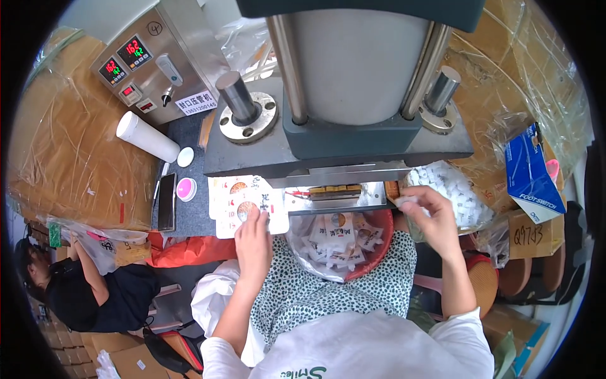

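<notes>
My left hand (251, 237) lies with its fingers stretched out on the top one of several white printed pouches (278, 218), left of the press opening. My right hand (432, 215) is closed in a pinch on a small white plastic piece (408, 201), just right of the opening. Beside it, a clear bag (451, 192) is full of similar white pieces. Between my hands, brass-coloured bars (328, 189) and a metal plate sit under the press (353, 136). On my lap a red basin (385, 243) with a clear liner holds several printed pouches.
A steel control box (151, 63) stands back left. Near it are a white tumbler (148, 137), a phone (166, 202) and a small round tub (186, 189). A blue box (533, 174) lies at the right. Another person (95, 284) works at far left.
</notes>
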{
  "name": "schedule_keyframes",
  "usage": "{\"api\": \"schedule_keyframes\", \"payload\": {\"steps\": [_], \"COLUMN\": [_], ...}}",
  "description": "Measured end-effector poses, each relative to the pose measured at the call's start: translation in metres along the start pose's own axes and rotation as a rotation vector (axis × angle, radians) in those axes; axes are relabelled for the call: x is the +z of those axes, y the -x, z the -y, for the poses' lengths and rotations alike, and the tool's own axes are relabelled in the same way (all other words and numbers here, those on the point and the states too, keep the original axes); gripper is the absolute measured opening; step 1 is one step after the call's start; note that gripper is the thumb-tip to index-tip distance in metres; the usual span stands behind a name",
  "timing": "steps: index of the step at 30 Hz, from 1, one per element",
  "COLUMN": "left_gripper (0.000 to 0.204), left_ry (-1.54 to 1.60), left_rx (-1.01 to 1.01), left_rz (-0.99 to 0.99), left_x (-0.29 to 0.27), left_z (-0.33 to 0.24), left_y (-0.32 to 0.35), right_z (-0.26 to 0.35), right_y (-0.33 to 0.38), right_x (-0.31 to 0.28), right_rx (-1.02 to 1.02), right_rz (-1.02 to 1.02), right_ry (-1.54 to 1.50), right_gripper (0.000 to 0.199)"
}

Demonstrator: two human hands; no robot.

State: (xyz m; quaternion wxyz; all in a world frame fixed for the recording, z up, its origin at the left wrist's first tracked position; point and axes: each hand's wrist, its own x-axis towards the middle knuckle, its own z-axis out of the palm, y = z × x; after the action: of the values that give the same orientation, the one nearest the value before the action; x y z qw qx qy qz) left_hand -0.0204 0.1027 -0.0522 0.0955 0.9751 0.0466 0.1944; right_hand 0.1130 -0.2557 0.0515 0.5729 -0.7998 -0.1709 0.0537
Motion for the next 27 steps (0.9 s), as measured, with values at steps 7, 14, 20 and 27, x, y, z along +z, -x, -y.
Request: {"api": "schedule_keyframes", "payload": {"steps": [7,14,20,27], "left_gripper": [0.033,0.025,0.026,0.014], "left_ry": [0.241,0.511,0.478,0.608], "left_rx": [-0.14,0.046,0.04,0.096], "left_rz": [-0.089,0.024,-0.031,0.071], "left_x": [-0.058,-0.054,-0.043,-0.033], "left_z": [-0.06,-0.079,-0.085,-0.096], "left_y": [-0.005,-0.002,-0.004,-0.006], "right_z": [0.037,0.029,0.022,0.013], "right_y": [-0.001,0.0,0.001,0.005], "right_x": [0.071,0.083,0.063,0.066], "right_rx": [-0.346,-0.599,-0.543,-0.525], "right_rz": [0.17,0.25,0.128,0.26], "right_ry": [0.142,0.35,0.39,0.326], "right_gripper": [0.013,0.016,0.018,0.019]}}
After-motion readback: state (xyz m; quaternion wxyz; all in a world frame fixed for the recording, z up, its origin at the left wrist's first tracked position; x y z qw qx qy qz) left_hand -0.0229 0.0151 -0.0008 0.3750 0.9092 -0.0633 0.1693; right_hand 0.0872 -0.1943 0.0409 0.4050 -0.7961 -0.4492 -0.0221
